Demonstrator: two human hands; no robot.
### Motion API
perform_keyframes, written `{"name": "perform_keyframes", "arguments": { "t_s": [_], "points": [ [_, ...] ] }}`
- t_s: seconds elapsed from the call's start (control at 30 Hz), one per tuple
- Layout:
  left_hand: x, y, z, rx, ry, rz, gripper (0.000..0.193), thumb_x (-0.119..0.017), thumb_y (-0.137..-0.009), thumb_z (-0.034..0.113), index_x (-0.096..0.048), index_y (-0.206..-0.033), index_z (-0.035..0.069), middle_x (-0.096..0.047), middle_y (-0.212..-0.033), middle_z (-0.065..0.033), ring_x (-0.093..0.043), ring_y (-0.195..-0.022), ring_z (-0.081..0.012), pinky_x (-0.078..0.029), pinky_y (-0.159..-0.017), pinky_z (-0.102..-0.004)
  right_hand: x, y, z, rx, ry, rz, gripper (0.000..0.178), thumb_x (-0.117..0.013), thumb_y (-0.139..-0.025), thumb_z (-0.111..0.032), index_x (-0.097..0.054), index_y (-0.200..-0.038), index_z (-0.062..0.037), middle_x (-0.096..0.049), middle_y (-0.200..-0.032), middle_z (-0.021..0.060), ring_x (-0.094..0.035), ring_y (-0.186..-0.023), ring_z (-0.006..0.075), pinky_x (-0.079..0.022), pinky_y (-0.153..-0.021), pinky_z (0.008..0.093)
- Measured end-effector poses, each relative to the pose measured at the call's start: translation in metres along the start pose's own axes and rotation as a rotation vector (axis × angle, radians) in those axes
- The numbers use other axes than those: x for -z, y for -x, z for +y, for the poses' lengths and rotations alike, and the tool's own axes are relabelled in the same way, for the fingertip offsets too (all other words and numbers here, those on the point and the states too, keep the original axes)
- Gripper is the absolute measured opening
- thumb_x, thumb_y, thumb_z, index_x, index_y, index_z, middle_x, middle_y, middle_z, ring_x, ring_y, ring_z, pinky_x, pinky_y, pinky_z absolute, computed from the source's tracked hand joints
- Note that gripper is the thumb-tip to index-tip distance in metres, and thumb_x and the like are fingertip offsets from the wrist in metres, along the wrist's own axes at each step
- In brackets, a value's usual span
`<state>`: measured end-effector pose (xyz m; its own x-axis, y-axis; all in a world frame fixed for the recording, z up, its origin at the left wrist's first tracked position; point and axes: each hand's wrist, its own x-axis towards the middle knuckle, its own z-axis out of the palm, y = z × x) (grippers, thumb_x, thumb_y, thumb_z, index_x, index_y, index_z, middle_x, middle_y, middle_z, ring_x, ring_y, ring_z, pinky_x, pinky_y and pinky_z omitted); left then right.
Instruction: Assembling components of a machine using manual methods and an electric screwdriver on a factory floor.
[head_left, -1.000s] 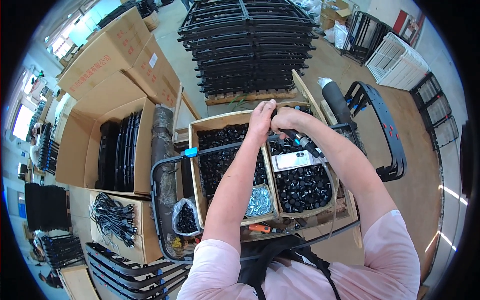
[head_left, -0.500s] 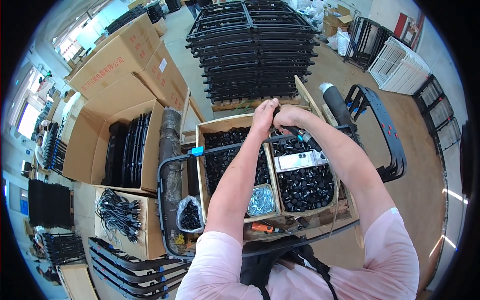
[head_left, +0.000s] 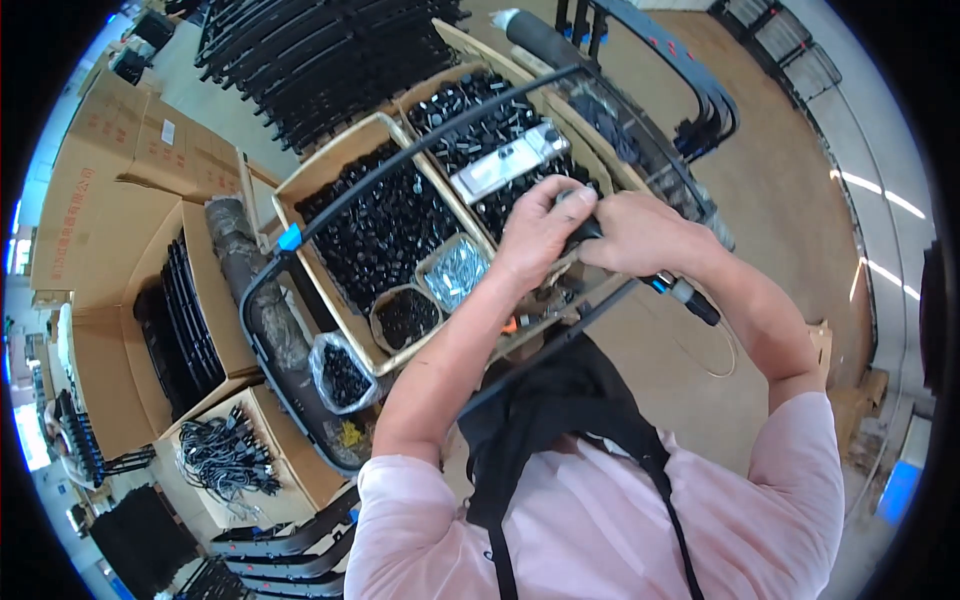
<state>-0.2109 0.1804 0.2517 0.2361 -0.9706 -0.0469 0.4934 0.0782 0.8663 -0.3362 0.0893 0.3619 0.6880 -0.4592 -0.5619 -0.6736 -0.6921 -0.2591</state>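
Observation:
My left hand (head_left: 540, 228) is closed around a small black part (head_left: 584, 230), mostly hidden by the fingers. Against it, my right hand (head_left: 648, 234) grips a slim black driver tool (head_left: 692, 298) with a blue ring, its rear end showing below the wrist. The tool's tip is hidden between the hands. Both hands are over the near right edge of a black tubular frame (head_left: 450, 128), which lies across wooden bins. Just beyond the hands, a white and grey box-shaped thing (head_left: 510, 160) rests on black-headed bolts (head_left: 470, 110).
The left wooden bin (head_left: 283, 205) holds black caps, a tray of silvery screws (head_left: 455, 272) and a tub of small black pieces (head_left: 406, 316). A plastic bag (head_left: 342, 375) sits inside the frame. Cardboard boxes (head_left: 95, 350) and a bundle of cables (head_left: 228, 455) stand left; stacked black frames (head_left: 300, 60) rise behind.
Both hands have come from the frame's far bar to its near right side, bringing the driver tool along. The view has turned, and the white box-shaped thing now shows beyond my hands.

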Motion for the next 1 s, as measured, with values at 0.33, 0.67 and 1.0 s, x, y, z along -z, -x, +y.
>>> {"name": "perform_keyframes", "arguments": {
  "t_s": [0.33, 0.67, 1.0],
  "points": [
    [-0.065, 0.085, -0.048, 0.094, -0.027, -0.095, 0.020, -0.072, -0.103, 0.024, -0.068, -0.108, 0.005, -0.063, -0.094, 0.0041, -0.054, -0.088, -0.0051, -0.047, -0.079, -0.0250, -0.081, 0.104, 0.032, 0.039, -0.108, 0.106, 0.047, -0.064, -0.084, -0.036, -0.069, -0.078, 0.0109, -0.069, -0.076, 0.0306, -0.071, -0.075, 0.0468, -0.056, -0.075, 0.0541],
    [-0.085, 0.126, -0.067, 0.014, -0.064, 0.160, 0.016, -0.072, -0.101, 0.021, -0.068, -0.109, 0.007, -0.063, -0.094, 0.0054, -0.054, -0.087, -0.0042, -0.046, -0.077, -0.0230, -0.100, 0.123, 0.037, 0.183, -0.081, 0.083, 0.041, -0.062, -0.085, -0.031, -0.072, -0.080, 0.0088, -0.072, -0.083, 0.0312, -0.072, -0.083, 0.0469, -0.058, -0.082, 0.0533],
    [-0.087, 0.136, -0.072, -0.016, -0.053, 0.177, 0.015, -0.072, -0.101, 0.022, -0.069, -0.105, 0.008, -0.063, -0.095, 0.0056, -0.054, -0.088, -0.0045, -0.046, -0.079, -0.0244, -0.102, 0.132, 0.031, 0.180, -0.016, 0.076, 0.044, -0.061, -0.089, -0.035, -0.074, -0.089, 0.0074, -0.073, -0.088, 0.0287, -0.073, -0.086, 0.0447, -0.057, -0.084, 0.0522]
  ]
}}
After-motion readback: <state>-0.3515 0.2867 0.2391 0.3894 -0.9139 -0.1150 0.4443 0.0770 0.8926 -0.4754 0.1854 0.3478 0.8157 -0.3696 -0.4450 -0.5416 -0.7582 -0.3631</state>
